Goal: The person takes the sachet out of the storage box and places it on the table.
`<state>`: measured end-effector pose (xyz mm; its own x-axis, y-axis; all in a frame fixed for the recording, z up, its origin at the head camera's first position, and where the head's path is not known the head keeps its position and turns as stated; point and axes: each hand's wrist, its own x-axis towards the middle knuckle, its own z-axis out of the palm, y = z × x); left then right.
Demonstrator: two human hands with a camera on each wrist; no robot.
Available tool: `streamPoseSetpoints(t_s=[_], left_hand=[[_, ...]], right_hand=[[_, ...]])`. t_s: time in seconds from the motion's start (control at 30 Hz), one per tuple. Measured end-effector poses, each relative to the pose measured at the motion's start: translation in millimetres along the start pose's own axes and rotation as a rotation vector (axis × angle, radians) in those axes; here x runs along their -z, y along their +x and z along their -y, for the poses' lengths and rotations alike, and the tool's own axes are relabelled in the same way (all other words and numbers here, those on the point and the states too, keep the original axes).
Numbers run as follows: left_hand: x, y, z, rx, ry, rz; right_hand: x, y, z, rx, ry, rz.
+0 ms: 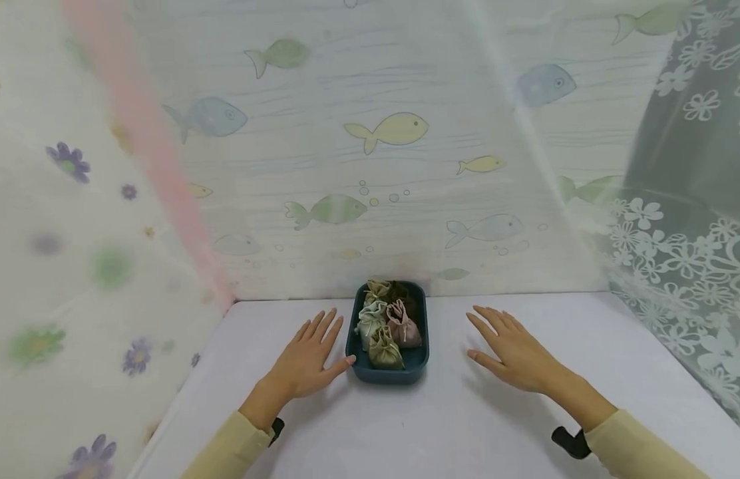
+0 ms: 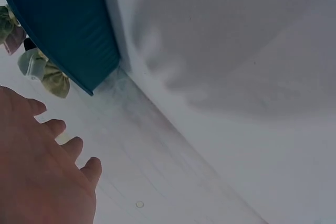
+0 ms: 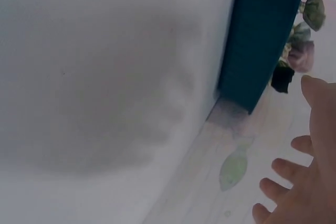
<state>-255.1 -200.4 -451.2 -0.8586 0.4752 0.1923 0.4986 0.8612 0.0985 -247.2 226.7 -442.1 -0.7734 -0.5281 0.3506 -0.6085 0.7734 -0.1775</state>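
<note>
Head view: near the far edge of the white cloth-covered tabletop (image 1: 454, 432), a dark-teal rectangular bin (image 1: 390, 376) holds muted-coloured drawstring fabric pouches (image 1: 384, 350), between empty, wide-spread left hand (image 1: 304, 362) and right hand (image 1: 516, 356). Pouches look light, soft; pinch their gathered necks.

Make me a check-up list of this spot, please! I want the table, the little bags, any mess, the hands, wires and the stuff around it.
Surface: white tabletop, shadows under both hands.
Job's things: dark blue tray holding an olive pouch, pink pouch, pale green pouch, beige pouch and dark brown pouch.
Clutter: nothing seen.
Left hand: fingers spread, holds nothing; thumb close to the tray's rim, contact unclear.
Right hand: fingers spread, holds nothing, apart from the tray.
Cables: nothing seen.
Surroundings: fish-print sheet behind, flower-print sheet at left, white-flowered netting at right.
</note>
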Motion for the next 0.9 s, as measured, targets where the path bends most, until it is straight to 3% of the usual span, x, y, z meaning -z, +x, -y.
streamPoseSetpoints(t_s=[0.4, 0.7, 0.9], left_hand=[[-3.4, 5.0, -11.8, 0.013, -0.022, 0.067], [-15.3, 4.5, -16.3, 0.015, -0.040, 0.049], [-14.9, 6.0, -20.3, 0.017, -0.066, 0.068]], right_hand=[[-7.5, 18, 23, -0.014, 0.128, 0.026], [-15.1, 27, 36, -0.011, 0.180, 0.048], [-18.9, 34, 44, -0.041, 0.272, 0.090]])
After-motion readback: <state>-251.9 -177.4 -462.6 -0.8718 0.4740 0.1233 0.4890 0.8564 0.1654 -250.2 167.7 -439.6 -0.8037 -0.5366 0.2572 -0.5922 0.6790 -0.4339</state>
